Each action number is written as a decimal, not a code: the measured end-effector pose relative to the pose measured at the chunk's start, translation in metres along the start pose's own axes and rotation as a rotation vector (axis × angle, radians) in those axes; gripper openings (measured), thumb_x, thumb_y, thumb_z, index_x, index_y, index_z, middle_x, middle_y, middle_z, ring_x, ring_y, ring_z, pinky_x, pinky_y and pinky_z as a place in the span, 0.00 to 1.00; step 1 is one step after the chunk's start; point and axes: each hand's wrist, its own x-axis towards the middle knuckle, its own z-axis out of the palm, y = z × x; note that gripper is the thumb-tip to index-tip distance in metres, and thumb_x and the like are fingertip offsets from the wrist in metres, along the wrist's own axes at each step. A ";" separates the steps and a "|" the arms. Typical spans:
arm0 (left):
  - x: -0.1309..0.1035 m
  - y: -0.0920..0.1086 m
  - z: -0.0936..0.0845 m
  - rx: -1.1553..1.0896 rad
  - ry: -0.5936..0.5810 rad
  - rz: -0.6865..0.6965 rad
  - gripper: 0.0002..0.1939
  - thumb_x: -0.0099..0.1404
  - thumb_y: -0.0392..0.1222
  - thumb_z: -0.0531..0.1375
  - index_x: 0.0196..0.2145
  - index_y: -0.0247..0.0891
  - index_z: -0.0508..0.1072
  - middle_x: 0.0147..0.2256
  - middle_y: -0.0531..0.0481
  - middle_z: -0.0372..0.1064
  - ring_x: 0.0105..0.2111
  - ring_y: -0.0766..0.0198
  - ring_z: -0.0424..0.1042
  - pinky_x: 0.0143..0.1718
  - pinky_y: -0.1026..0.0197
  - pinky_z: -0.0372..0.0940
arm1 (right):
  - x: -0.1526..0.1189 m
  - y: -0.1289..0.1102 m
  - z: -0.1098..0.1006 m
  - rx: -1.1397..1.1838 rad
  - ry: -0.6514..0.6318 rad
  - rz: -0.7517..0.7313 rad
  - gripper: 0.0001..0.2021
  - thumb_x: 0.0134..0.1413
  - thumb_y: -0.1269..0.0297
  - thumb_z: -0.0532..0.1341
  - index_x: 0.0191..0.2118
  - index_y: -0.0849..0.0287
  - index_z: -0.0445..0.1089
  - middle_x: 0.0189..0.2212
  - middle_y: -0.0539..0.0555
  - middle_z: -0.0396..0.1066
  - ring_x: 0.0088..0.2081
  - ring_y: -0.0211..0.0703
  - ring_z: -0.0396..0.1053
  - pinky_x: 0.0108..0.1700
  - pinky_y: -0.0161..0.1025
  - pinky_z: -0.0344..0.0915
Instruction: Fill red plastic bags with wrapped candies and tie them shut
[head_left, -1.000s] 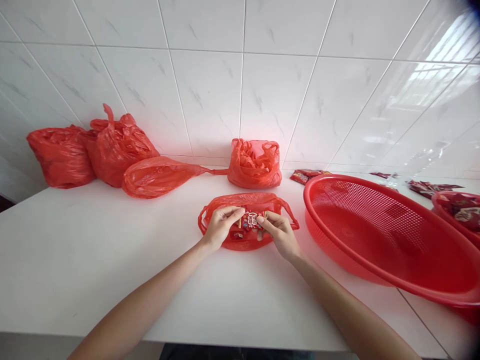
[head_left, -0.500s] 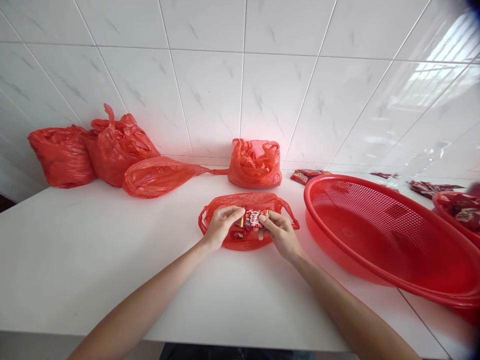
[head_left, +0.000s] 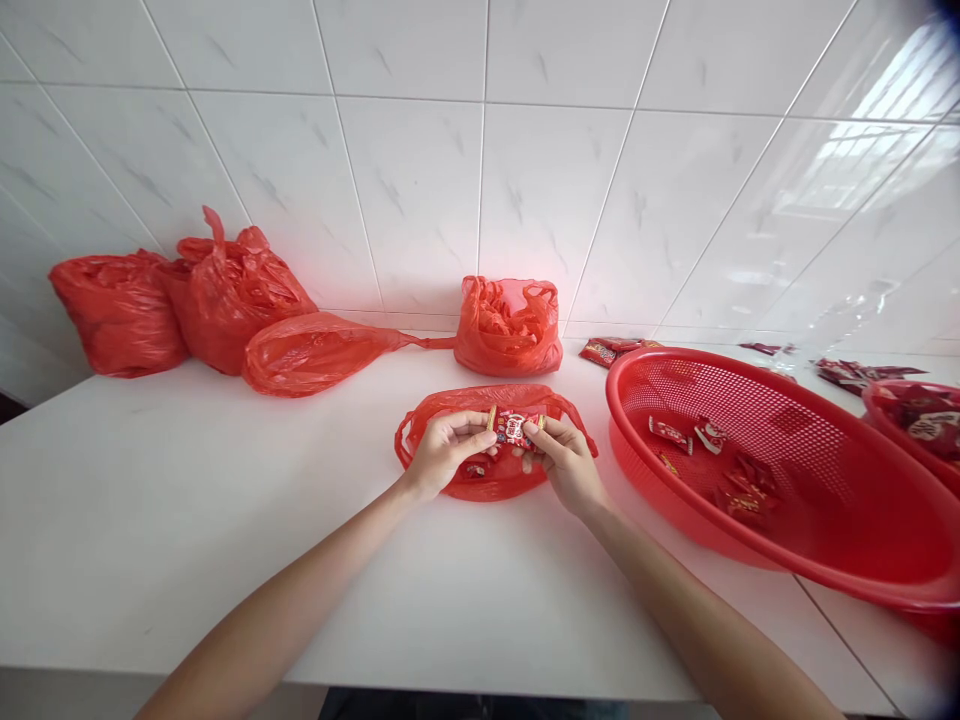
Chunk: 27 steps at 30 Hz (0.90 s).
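Between my two hands is a small red snack packet [head_left: 514, 428] with gold ends and white lettering. My left hand [head_left: 442, 452] pinches its left end, and my right hand [head_left: 564, 462] pinches its right end. Both hands are over an opened red plastic bag [head_left: 495, 489] that lies on the white table [head_left: 360, 590]. Inside that bag, partly hidden by my fingers, a similar red packet [head_left: 475, 470] shows. To the right, several red packets [head_left: 709, 435] lie in a large red perforated basket [head_left: 795, 460].
Filled red bags [head_left: 120, 315] stand at the back left, beside a flattened red bag [head_left: 300, 355]. Another filled bag [head_left: 510, 325] stands against the tiled wall [head_left: 420, 200]. Loose packets [head_left: 607, 350] lie behind the basket. A second red container [head_left: 922, 415] with packets is at the far right.
Several packets now lie in the large basket, which held none before. The packet in my hands has shifted slightly right and up, and my left fingers have changed their hold.
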 end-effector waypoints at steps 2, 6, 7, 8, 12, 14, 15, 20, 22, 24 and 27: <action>0.000 0.001 0.000 0.001 -0.002 0.006 0.16 0.61 0.46 0.67 0.43 0.34 0.78 0.40 0.43 0.78 0.34 0.61 0.76 0.42 0.56 0.72 | 0.000 -0.001 0.001 0.029 -0.008 0.025 0.13 0.57 0.54 0.66 0.32 0.59 0.75 0.26 0.51 0.73 0.22 0.35 0.66 0.25 0.34 0.64; -0.001 0.004 0.001 0.019 0.001 0.026 0.16 0.61 0.46 0.67 0.43 0.34 0.79 0.38 0.44 0.78 0.33 0.62 0.75 0.40 0.57 0.72 | -0.001 -0.004 0.002 0.066 -0.022 0.071 0.14 0.55 0.53 0.67 0.32 0.59 0.74 0.24 0.51 0.73 0.21 0.34 0.65 0.24 0.34 0.63; -0.001 0.005 0.001 0.027 0.003 0.030 0.15 0.61 0.46 0.67 0.42 0.34 0.79 0.37 0.44 0.78 0.32 0.62 0.74 0.39 0.57 0.72 | -0.001 -0.005 0.003 0.069 -0.025 0.078 0.14 0.55 0.52 0.68 0.32 0.59 0.74 0.24 0.51 0.74 0.20 0.34 0.65 0.24 0.34 0.62; -0.001 0.005 0.001 0.030 0.003 0.033 0.15 0.60 0.46 0.67 0.42 0.33 0.79 0.37 0.44 0.78 0.32 0.62 0.74 0.38 0.58 0.72 | -0.001 -0.005 0.003 0.072 -0.028 0.081 0.14 0.54 0.52 0.68 0.32 0.59 0.75 0.24 0.51 0.74 0.20 0.34 0.64 0.23 0.34 0.62; 0.000 0.005 0.001 0.017 0.000 0.035 0.16 0.60 0.46 0.67 0.42 0.33 0.78 0.38 0.43 0.78 0.32 0.62 0.74 0.38 0.58 0.71 | 0.000 -0.005 0.002 0.071 -0.045 0.069 0.14 0.54 0.52 0.68 0.33 0.59 0.75 0.24 0.51 0.74 0.19 0.34 0.65 0.23 0.34 0.62; 0.000 0.004 0.001 0.011 0.003 0.032 0.16 0.60 0.46 0.67 0.42 0.33 0.78 0.38 0.43 0.78 0.32 0.62 0.74 0.38 0.58 0.71 | 0.000 -0.005 0.002 0.056 -0.040 0.056 0.14 0.54 0.52 0.68 0.34 0.59 0.75 0.24 0.51 0.74 0.20 0.35 0.66 0.24 0.35 0.63; 0.000 0.003 0.001 0.007 0.007 0.033 0.16 0.60 0.46 0.67 0.42 0.33 0.78 0.38 0.44 0.78 0.33 0.62 0.75 0.38 0.58 0.71 | 0.000 -0.004 0.002 0.046 -0.037 0.055 0.14 0.54 0.52 0.67 0.34 0.59 0.75 0.24 0.51 0.75 0.20 0.35 0.66 0.24 0.35 0.64; 0.000 -0.001 0.000 -0.006 0.040 0.028 0.17 0.61 0.46 0.67 0.44 0.34 0.78 0.38 0.45 0.78 0.33 0.61 0.75 0.40 0.57 0.71 | -0.002 -0.001 0.002 -0.018 -0.081 0.100 0.15 0.54 0.52 0.68 0.34 0.61 0.76 0.27 0.53 0.77 0.22 0.36 0.69 0.27 0.36 0.66; 0.000 -0.002 0.001 0.000 0.039 0.022 0.17 0.61 0.46 0.67 0.44 0.34 0.78 0.38 0.45 0.78 0.33 0.62 0.75 0.40 0.58 0.71 | -0.002 -0.001 0.003 -0.043 -0.085 0.097 0.14 0.53 0.53 0.69 0.33 0.61 0.76 0.27 0.53 0.76 0.22 0.36 0.69 0.28 0.36 0.66; -0.001 0.000 0.001 0.007 0.035 0.026 0.16 0.61 0.46 0.67 0.44 0.34 0.78 0.37 0.45 0.78 0.33 0.62 0.75 0.40 0.58 0.71 | -0.003 -0.001 0.003 -0.048 -0.080 0.091 0.13 0.53 0.54 0.69 0.31 0.61 0.76 0.26 0.52 0.76 0.22 0.35 0.68 0.28 0.36 0.66; -0.001 0.002 0.002 0.022 0.036 0.032 0.14 0.61 0.45 0.67 0.42 0.33 0.78 0.36 0.45 0.77 0.32 0.63 0.74 0.38 0.58 0.71 | -0.003 -0.003 0.003 -0.053 -0.089 0.092 0.13 0.53 0.55 0.69 0.30 0.61 0.76 0.25 0.51 0.75 0.21 0.35 0.68 0.27 0.36 0.65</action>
